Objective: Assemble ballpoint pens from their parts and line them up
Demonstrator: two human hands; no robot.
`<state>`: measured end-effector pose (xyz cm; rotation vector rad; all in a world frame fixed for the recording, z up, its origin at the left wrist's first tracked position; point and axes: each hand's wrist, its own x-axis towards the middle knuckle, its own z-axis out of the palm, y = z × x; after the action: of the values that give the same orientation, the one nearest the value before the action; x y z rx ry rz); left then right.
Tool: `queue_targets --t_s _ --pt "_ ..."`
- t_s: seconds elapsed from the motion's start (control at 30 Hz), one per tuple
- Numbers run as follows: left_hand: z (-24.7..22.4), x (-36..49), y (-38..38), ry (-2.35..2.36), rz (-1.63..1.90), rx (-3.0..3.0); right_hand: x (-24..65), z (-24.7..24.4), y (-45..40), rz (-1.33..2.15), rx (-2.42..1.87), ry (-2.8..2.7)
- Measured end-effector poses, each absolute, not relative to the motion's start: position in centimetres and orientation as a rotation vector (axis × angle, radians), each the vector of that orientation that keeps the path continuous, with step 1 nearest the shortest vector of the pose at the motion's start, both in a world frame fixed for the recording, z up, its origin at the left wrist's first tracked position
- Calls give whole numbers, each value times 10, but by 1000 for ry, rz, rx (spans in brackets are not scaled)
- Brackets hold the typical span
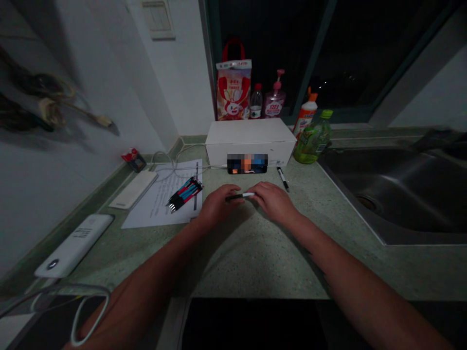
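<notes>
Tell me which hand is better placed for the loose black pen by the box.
Probably the right hand: the loose black pen lies just ahead of it, while the left hand sits farther away, on the black-and-white pen.

Black-and-white pen (241, 196), red-and-blue pen bundle (185, 193)

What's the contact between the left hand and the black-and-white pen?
Touching. The head view shows the left hand closed over one end of the black-and-white pen, whose other end reaches the right hand.
</notes>
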<state>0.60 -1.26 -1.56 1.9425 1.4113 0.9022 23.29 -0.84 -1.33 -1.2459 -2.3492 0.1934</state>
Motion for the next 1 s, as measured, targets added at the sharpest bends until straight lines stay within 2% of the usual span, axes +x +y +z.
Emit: queue_targets --t_s 0.13,0.33,0.43,0.6,0.73,0.9,1.0 --pt "-14 6 -14 1512 749 2004 234 -12 -9 180 -1241 -2343" --pt "-16 10 -16 1406 785 2051 232 -11 -9 158 -1201 -2356" --pt "-15 9 -15 1526 749 2068 236 -12 -6 87 -1210 -2331" --pt "-4 -1 -10 1741 789 1984 248 -15 1 38 -1477 -2145" --pt "-3 2 -14 1580 757 2128 247 -19 3 200 -1682 -1934" --pt "-16 13 -23 1299 594 2357 241 -21 1 221 -1504 -2034" --pt "-23 16 -20 1386 828 2178 238 -16 -2 43 -1351 -2182"
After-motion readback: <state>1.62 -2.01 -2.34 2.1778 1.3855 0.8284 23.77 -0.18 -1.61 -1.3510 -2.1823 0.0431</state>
